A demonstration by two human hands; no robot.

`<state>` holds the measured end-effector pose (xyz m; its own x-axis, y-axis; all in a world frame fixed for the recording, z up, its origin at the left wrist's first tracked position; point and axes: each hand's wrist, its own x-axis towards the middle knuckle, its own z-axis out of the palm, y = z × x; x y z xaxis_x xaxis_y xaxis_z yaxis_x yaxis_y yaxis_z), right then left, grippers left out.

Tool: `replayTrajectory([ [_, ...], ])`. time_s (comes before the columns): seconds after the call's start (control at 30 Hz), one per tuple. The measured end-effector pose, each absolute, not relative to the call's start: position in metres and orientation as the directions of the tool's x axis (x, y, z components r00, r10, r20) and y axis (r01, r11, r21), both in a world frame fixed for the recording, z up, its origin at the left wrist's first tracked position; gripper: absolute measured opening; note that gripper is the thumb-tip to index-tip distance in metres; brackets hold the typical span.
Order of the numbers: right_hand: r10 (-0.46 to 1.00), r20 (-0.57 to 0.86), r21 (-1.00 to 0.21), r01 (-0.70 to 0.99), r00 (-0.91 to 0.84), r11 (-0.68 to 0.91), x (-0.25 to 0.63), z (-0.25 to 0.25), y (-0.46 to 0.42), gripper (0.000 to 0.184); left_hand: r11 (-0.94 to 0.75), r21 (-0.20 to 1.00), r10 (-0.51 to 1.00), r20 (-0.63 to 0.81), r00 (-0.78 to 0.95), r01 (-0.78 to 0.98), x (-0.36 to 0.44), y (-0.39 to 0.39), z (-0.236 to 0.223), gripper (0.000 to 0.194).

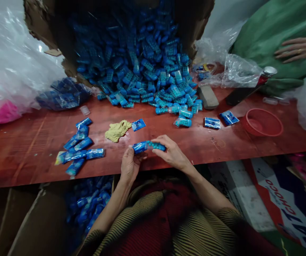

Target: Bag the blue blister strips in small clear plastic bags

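Note:
My left hand [129, 166] and my right hand [171, 153] are both closed on one small blue item in a clear packet [148, 145], held just above the near edge of the red table [35, 156]. The left fingers pinch the packet's left end, the right fingers grip the blue piece at its right end. A heap of the same blue pieces [144, 67] spills from a torn cardboard box [35, 21] at the back. Several filled packets [78, 149] lie in a loose pile to the left of my hands.
A yellow cloth [117, 130] lies just beyond my hands. A red plastic basket [262, 122], a grey block [207, 96] and a dark stick-shaped tool [248, 89] lie on the right. Another person's hand [299, 48] rests on green cloth at top right. A box of blue packets [89, 202] sits below the table.

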<state>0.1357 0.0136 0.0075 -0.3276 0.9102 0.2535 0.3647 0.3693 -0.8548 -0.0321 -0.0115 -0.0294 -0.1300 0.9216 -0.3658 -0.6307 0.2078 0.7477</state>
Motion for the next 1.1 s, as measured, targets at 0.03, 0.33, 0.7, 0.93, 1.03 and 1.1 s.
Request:
replayTrajectory([
  [0.03, 0.916, 0.262, -0.853, 0.371, -0.305, 0.367, 0.134, 0.007, 0.012, 0.024, 0.208, 0.745, 0.919, -0.370, -0.134, -0.634, -0.032, -0.012, -0.030, 0.039],
  [0.33, 0.923, 0.307, -0.818, 0.431, -0.234, 0.381, 0.126, 0.007, -0.003, 0.027, 0.228, 0.702, 0.906, -0.407, -0.118, -0.674, -0.029, -0.013, -0.032, 0.032],
  [0.7, 0.882, 0.370, -0.761, 0.450, -0.291, 0.467, 0.132, -0.008, -0.003, 0.028, 0.246, 0.697, 0.900, -0.423, -0.108, -0.674, -0.031, -0.013, -0.033, 0.034],
  [0.93, 0.912, 0.302, -0.860, 0.332, -0.279, 0.386, 0.132, -0.002, -0.002, 0.027, 0.202, 0.737, 0.907, -0.389, -0.160, -0.645, -0.033, -0.010, -0.028, 0.042],
  [1.03, 0.907, 0.299, -0.863, 0.323, -0.297, 0.390, 0.133, 0.001, -0.001, 0.026, 0.185, 0.759, 0.908, -0.374, -0.186, -0.624, -0.034, -0.007, -0.027, 0.041],
  [1.1, 0.895, 0.315, -0.855, 0.314, -0.317, 0.412, 0.134, -0.001, 0.000, 0.024, 0.176, 0.779, 0.909, -0.363, -0.205, -0.602, -0.032, -0.006, -0.026, 0.041],
])
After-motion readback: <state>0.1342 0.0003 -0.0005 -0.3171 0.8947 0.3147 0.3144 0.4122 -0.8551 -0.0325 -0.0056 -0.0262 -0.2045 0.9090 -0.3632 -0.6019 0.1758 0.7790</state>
